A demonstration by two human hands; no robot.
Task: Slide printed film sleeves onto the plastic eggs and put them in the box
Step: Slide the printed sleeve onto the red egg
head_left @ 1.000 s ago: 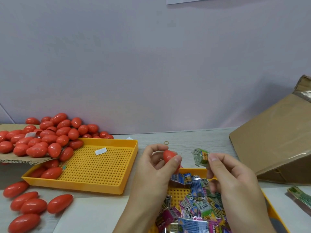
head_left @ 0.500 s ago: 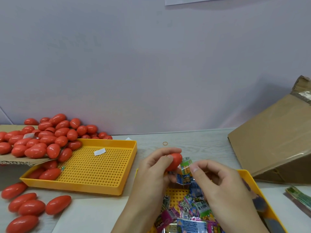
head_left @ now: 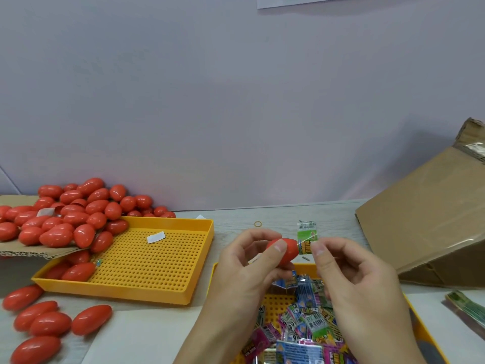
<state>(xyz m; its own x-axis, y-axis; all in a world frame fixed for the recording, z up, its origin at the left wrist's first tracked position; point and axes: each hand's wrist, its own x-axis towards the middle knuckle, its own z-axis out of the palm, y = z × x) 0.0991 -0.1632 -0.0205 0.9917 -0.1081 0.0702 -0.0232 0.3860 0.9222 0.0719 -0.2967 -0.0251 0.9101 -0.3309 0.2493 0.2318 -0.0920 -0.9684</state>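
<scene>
The left hand (head_left: pixel 246 261) is gripping 1 red egg (head_left: pixel 284 250) between thumb and fingers. Just to its right, the right hand (head_left: pixel 349 274) is pinching a green film sleeve (head_left: pixel 306 236), whose lower edge is touching the egg's tip. Beneath both hands, loose sleeves (head_left: pixel 307 319) are filling a yellow tray (head_left: pixel 425 334).

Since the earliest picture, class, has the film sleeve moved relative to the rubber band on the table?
Yes. The film sleeve has shifted left toward the rubber band, meeting the egg.
</scene>
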